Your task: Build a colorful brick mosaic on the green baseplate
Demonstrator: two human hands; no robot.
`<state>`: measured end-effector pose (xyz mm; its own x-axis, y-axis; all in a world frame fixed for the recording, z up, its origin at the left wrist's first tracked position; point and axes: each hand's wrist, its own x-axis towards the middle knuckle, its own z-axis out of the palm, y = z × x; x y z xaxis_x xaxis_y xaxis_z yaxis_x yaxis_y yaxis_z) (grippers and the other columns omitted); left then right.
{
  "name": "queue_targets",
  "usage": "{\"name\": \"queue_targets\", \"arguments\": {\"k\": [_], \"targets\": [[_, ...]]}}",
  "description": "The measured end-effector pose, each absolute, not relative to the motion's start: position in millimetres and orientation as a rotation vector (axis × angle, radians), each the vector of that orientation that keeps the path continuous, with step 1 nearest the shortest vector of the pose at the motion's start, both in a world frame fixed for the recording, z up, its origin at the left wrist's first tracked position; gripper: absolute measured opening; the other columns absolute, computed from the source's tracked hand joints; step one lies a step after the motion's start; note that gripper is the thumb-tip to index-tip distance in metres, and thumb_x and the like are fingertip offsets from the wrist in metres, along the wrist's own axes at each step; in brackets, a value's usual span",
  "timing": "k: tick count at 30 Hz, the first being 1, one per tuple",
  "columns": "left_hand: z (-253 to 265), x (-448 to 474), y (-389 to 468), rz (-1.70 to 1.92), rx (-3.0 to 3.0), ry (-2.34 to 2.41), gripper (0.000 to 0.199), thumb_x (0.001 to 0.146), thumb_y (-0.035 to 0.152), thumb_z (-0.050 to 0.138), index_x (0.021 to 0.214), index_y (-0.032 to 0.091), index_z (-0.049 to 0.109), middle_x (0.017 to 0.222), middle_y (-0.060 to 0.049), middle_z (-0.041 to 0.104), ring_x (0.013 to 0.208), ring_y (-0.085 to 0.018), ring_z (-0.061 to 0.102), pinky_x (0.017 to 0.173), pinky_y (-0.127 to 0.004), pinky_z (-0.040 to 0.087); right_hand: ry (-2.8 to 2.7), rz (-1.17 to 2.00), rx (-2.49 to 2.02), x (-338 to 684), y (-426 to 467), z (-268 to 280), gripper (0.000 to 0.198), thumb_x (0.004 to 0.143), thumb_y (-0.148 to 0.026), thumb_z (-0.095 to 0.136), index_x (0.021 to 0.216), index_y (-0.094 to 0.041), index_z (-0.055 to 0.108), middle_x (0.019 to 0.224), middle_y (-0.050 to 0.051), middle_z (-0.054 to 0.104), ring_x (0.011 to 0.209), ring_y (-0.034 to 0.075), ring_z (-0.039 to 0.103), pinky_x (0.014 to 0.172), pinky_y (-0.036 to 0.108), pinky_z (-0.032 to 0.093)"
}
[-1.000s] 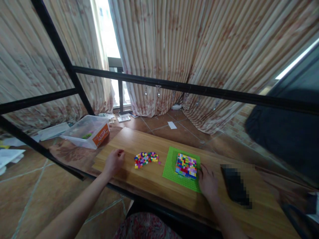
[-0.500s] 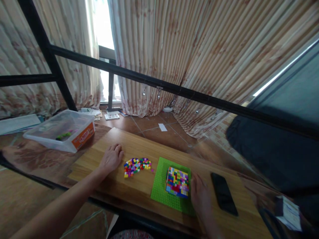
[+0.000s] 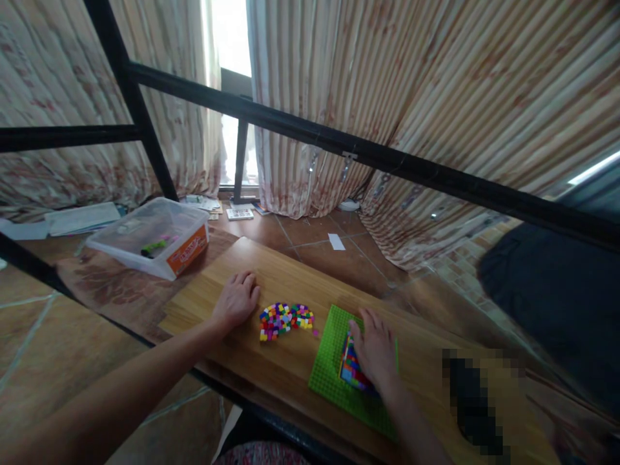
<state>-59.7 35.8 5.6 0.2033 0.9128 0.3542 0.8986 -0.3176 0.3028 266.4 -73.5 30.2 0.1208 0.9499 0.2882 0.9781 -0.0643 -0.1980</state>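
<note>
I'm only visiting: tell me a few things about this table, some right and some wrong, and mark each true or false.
1. The loose bricks lie between the left hand and the green baseplate. True.
2. The right hand covers part of the brick block on the baseplate. True.
3. The left hand is on the green baseplate. False: it is at the wooden tabletop, beside the loose bricks.
4. The loose bricks are all yellow. False: they are of many colours.
5. The plastic box has an orange label. True.
</note>
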Motion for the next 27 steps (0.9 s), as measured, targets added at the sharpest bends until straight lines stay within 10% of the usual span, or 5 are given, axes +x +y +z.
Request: {"name": "queue_targets", "arguments": {"k": [8, 27], "targets": [[8, -60, 36, 0.722, 2.409, 1.818, 0.032, 0.089, 0.032, 0.042, 0.109, 0.015, 0.061, 0.12, -0.015, 0.061, 0.113, -0.029, 0.053, 0.105, -0.044, 0.038, -2.081, 0.0, -1.975, 187, -78, 45, 0.02, 0.091, -0.032, 0.051, 0.089, -0.023, 0.069, 0.096, 0.008, 0.066, 0.097, 0.026, 0.052, 0.085, 0.038, 0.036], [3, -64, 41, 0.737, 2.569, 1.821, 0.032, 0.089, 0.031, 0.041, 0.107, 0.014, 0.061, 0.116, -0.016, 0.063, 0.111, -0.029, 0.055, 0.102, -0.042, 0.041, -1.407, 0.902, -1.653, 178, -170, 35, 0.02, 0.089, -0.029, 0.055, 0.089, -0.024, 0.074, 0.084, 0.003, 0.069, 0.081, 0.017, 0.064, 0.074, 0.026, 0.047]]}}
